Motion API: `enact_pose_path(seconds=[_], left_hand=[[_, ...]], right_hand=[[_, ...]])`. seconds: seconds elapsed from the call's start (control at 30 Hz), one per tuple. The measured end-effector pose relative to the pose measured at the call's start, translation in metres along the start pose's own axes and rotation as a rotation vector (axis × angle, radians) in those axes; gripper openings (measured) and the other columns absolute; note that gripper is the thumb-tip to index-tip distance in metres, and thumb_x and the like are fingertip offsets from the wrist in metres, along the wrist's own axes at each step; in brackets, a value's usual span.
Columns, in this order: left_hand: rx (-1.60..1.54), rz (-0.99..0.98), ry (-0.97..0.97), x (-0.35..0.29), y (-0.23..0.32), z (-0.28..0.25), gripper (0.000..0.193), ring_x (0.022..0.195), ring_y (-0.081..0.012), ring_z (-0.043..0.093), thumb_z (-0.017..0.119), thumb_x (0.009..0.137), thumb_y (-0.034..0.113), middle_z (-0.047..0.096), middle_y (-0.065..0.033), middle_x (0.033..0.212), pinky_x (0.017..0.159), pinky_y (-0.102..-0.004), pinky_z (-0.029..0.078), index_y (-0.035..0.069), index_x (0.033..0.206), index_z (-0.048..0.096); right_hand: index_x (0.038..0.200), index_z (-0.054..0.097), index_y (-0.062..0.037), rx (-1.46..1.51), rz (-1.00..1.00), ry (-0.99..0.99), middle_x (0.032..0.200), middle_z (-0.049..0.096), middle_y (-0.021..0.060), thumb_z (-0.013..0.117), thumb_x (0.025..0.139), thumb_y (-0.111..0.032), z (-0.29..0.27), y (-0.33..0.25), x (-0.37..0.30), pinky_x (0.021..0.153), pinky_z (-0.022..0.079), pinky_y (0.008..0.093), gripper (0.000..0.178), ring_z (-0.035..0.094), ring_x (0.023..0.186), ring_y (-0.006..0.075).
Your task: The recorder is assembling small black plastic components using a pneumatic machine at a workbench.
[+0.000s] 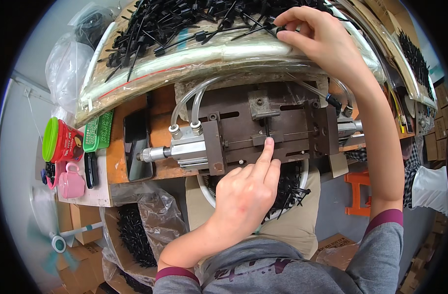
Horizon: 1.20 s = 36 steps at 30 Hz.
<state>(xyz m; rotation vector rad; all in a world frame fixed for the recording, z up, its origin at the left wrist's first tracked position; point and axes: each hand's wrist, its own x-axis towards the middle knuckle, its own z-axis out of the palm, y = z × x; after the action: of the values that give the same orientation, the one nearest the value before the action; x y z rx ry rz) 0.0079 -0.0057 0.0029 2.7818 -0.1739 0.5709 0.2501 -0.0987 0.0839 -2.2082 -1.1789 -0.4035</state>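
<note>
My left hand reaches over the front of a dark metal clamping fixture. Its index finger is stretched out and its tip touches the lower end of a thin black rod-like part in the fixture's middle; the other fingers are partly curled. At the far side, my right hand is over the edge of a heap of black stemmed plastic parts. Its thumb and index finger close on the end of a black stemmed plastic part.
Pneumatic cylinders with clear hoses flank the fixture. A phone, green basket, red tub and pink cup stand left. Below the fixture, a white-rimmed bucket holds black parts. An orange stool stands right.
</note>
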Motion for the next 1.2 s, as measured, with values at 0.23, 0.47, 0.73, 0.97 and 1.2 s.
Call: enact_pose_path(seconds=[0.23, 0.47, 0.73, 0.97, 1.2], left_hand=[[-0.100, 0.035, -0.021, 0.022, -0.008, -0.026, 0.021, 0.069, -0.0214, 0.069, 0.078, 0.079, 0.015, 0.072, -0.0123, 0.110, 0.062, -0.0286, 0.054, 0.004, 0.096, 0.071], [0.090, 0.114, 0.476, 0.137, -0.064, -0.053, 0.020, 0.089, -0.0207, 0.072, 0.080, 0.076, 0.005, 0.074, -0.0104, 0.098, 0.077, -0.0309, 0.056, 0.003, 0.094, 0.072], [0.292, 0.148, 0.331, 0.197, -0.092, -0.034, 0.011, 0.081, -0.0349, 0.068, 0.065, 0.079, 0.007, 0.069, -0.0175, 0.083, 0.076, -0.0428, 0.055, 0.001, 0.084, 0.072], [-0.052, 0.217, 0.650, 0.145, -0.064, -0.088, 0.013, 0.080, -0.0251, 0.070, 0.068, 0.078, 0.000, 0.070, -0.0143, 0.086, 0.071, -0.0314, 0.056, -0.004, 0.090, 0.072], [-0.087, 0.166, 0.365, 0.053, -0.044, -0.070, 0.030, 0.104, -0.0262, 0.069, 0.084, 0.068, 0.002, 0.069, -0.0158, 0.121, 0.088, -0.0354, 0.056, 0.001, 0.096, 0.072]], right_hand=[[0.110, 0.067, -0.0040, 0.083, -0.135, 0.146, 0.105, 0.060, 0.0079, 0.065, 0.085, 0.000, -0.007, -0.036, -0.064, 0.070, 0.047, 0.0278, 0.025, 0.058, 0.085, 0.0165], [0.107, 0.065, 0.0046, 0.090, -0.199, -0.079, 0.126, 0.060, 0.0233, 0.073, 0.077, 0.000, 0.005, -0.071, -0.161, 0.084, 0.057, 0.0397, 0.031, 0.065, 0.106, 0.0352], [0.094, 0.063, 0.0015, -0.022, -0.140, -0.170, 0.133, 0.061, 0.0207, 0.067, 0.073, -0.003, 0.034, -0.086, -0.175, 0.058, 0.054, 0.0283, 0.022, 0.067, 0.067, 0.0188], [0.090, 0.060, -0.0029, -0.090, -0.155, -0.262, 0.120, 0.068, 0.0165, 0.069, 0.073, -0.006, 0.020, -0.086, -0.160, 0.052, 0.051, 0.0299, 0.019, 0.062, 0.055, 0.0189], [0.094, 0.069, -0.0047, 0.024, -0.184, 0.156, 0.087, 0.069, 0.0032, 0.075, 0.081, -0.013, 0.000, -0.057, -0.044, 0.051, 0.042, 0.0269, 0.017, 0.053, 0.055, 0.0125]])
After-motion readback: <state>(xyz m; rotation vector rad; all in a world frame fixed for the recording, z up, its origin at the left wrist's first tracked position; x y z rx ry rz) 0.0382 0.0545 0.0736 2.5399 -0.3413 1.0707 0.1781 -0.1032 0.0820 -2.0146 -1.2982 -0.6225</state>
